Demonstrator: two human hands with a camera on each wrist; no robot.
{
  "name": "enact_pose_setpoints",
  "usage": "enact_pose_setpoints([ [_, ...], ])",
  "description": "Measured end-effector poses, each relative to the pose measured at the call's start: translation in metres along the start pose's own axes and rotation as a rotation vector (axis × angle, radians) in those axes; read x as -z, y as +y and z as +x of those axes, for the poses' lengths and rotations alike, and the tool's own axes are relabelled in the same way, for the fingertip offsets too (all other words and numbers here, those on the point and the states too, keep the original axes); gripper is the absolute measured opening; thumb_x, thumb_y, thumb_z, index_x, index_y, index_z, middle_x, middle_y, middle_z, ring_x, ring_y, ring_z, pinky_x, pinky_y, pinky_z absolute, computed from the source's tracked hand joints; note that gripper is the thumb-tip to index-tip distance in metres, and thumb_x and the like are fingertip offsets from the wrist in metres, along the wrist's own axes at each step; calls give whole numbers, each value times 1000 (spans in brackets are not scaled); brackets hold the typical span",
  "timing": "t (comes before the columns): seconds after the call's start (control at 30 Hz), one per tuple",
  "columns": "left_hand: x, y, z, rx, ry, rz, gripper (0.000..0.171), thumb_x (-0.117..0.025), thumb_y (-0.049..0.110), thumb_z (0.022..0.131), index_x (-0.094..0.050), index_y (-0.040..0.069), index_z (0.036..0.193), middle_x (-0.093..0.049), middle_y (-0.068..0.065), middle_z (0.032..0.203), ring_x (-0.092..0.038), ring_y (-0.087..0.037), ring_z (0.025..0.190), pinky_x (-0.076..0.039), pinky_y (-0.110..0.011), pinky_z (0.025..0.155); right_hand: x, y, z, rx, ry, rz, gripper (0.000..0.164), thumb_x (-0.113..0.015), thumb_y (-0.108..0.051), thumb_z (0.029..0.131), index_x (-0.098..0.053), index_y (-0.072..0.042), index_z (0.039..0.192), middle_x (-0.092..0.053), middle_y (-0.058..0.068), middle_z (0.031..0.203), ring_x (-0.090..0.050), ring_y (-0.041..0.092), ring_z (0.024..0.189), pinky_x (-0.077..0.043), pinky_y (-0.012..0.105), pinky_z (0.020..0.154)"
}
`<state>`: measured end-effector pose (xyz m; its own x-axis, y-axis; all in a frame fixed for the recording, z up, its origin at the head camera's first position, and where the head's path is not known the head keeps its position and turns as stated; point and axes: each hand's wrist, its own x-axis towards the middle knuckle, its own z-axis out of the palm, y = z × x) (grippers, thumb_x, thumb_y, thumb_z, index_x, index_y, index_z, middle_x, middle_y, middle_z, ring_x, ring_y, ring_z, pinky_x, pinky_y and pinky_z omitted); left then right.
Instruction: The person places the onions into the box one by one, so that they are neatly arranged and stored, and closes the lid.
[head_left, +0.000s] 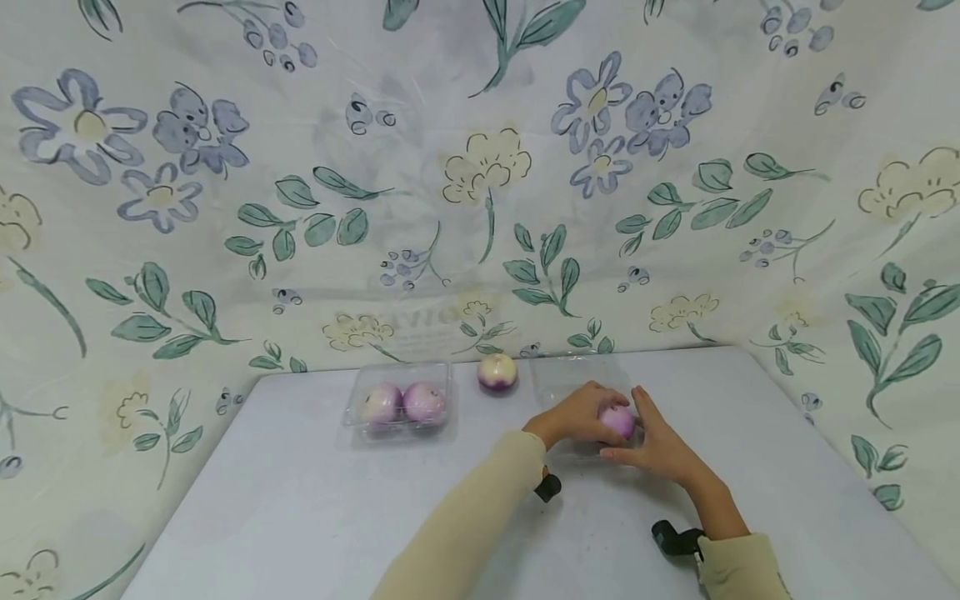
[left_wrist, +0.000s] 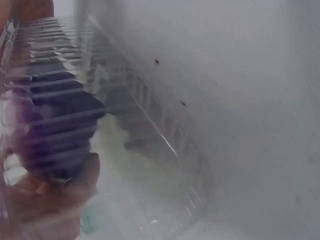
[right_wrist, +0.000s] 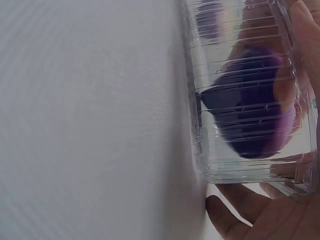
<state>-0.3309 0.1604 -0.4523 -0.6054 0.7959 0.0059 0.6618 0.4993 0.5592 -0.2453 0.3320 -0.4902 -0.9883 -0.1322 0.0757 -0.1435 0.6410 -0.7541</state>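
Note:
A purple-and-white onion [head_left: 617, 422] sits at the right end of an open clear plastic clamshell container [right_wrist: 200, 150]. My left hand [head_left: 581, 415] reaches in from the left and grips this onion between thumb and fingers. In the left wrist view, the onion [left_wrist: 55, 120] shows through the ribbed clear wall. Around the container's right end, my right hand [head_left: 663, 446] holds it, thumb at the front and fingers on the far side. The container's raised transparent lid [head_left: 566, 377] stands behind the left hand.
Left on the white table [head_left: 300, 500] is a closed clear container [head_left: 360, 421] with two onions [head_left: 424, 403] inside. A single loose onion [head_left: 497, 372] sits between the containers, near the back edge. Floral cloth [head_left: 420, 167] hangs directly behind the table.

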Motion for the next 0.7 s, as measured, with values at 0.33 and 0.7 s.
enact_pose_setpoints([
  [0.33,-8,-2,5,9,30,-28,65,-83,33,79,-59,11,135,-64,-3,128,-56,-11,113,-47,-19,93,0,-1,1,-19,-2,-15,123,-80,-46,79,2,5,156,5,28,163,-3,48,150,-13,67,117],
  [0.7,-7,5,0,26,38,-11,66,-84,36,78,-58,11,134,-65,-3,126,-57,-11,111,-48,-19,92,0,-4,-1,-30,-2,-29,122,-79,-47,80,1,5,156,4,28,164,-3,48,150,-13,67,117],
])
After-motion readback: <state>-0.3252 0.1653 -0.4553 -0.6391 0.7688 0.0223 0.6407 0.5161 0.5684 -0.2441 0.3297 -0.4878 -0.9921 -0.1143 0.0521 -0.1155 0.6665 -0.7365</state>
